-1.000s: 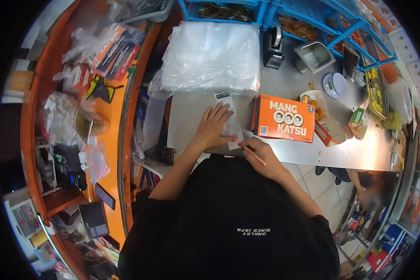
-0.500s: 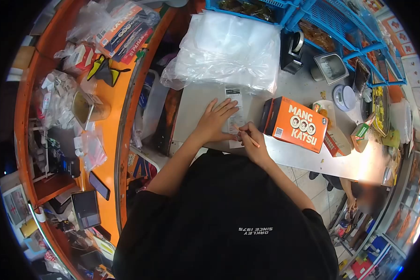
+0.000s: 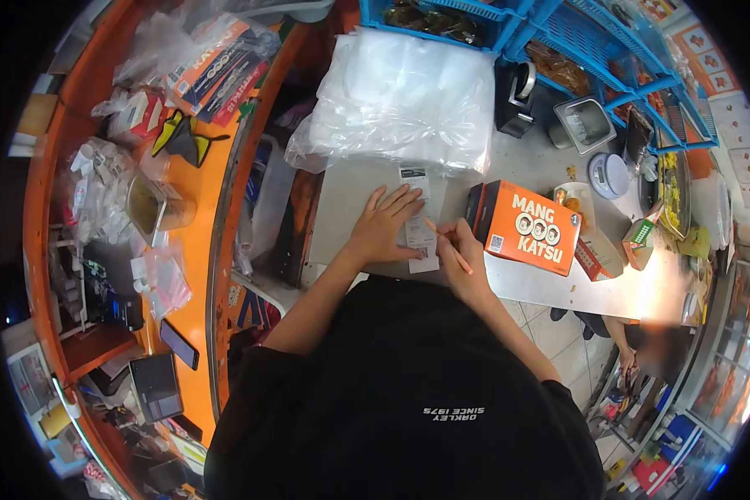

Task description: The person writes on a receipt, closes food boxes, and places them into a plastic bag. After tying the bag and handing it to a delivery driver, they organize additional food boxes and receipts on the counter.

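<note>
A long printed receipt (image 3: 420, 234) lies flat on the metal counter (image 3: 338, 198). My left hand (image 3: 382, 227) rests on its left side with fingers spread, the thumb close to the printed square near the bottom end. In my right hand (image 3: 465, 260) is a slim orange pen (image 3: 465, 263), pinched between the fingers. The pen's tip points up and left, at the receipt's right edge. An orange MANG KATSU box (image 3: 532, 227) stands just right of my right hand.
A stack of clear plastic bags (image 3: 412, 100) lies beyond the receipt. Blue crates (image 3: 587, 37), a metal container (image 3: 586, 125) and a round white scale (image 3: 609, 175) stand at the back right. A phone (image 3: 179, 342) lies on the orange shelf. Another person's arm (image 3: 619, 340) shows lower right.
My right hand with the pen has shifted right, off the receipt's lower part, uncovering its printed square. My left hand stays spread on the paper. The view has shifted slightly.
</note>
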### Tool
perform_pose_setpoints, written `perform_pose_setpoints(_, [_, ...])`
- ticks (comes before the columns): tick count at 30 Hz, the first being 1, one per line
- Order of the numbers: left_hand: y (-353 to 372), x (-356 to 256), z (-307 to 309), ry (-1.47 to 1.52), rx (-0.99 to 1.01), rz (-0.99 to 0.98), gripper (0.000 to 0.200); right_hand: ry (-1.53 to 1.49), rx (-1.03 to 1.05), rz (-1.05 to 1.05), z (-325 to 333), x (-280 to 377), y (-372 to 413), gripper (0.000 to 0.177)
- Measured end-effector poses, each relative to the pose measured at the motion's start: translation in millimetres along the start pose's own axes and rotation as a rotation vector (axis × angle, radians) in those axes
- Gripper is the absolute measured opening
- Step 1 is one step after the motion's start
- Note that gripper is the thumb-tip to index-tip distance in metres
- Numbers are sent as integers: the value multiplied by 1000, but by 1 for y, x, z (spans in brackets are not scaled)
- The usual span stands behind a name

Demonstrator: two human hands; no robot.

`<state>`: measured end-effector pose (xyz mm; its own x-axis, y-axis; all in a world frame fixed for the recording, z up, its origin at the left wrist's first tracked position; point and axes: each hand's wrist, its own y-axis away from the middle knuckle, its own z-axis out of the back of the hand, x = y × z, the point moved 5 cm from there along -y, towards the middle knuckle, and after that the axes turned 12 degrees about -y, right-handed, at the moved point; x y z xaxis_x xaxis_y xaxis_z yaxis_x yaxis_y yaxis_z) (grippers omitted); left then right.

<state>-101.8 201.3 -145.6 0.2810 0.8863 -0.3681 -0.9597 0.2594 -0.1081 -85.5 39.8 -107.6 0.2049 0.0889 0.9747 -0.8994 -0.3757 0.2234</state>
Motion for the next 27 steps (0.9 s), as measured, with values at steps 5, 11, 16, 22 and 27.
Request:
perform_pose_setpoints(5, [-4, -3, 3, 10, -10, 0, 91, 118, 67, 211, 23, 98, 11, 10])
perform_pose_setpoints(11, [-13, 4, 1, 329, -173, 112, 74, 636, -451, 384, 157, 146, -55, 30])
perform_pose_setpoints(16, [-52, -53, 34, 412, -261, 28, 57, 744, -561, 418, 234, 121, -121, 33])
perform_pose_setpoints(22, [-92, -118, 66, 416, -305, -104, 45, 832, -750, 444, 252, 120, 15, 45])
perform_pose_setpoints(27, [-132, -146, 69, 369, -282, -155, 35, 818, -1287, 405, 282, 5, 74, 53])
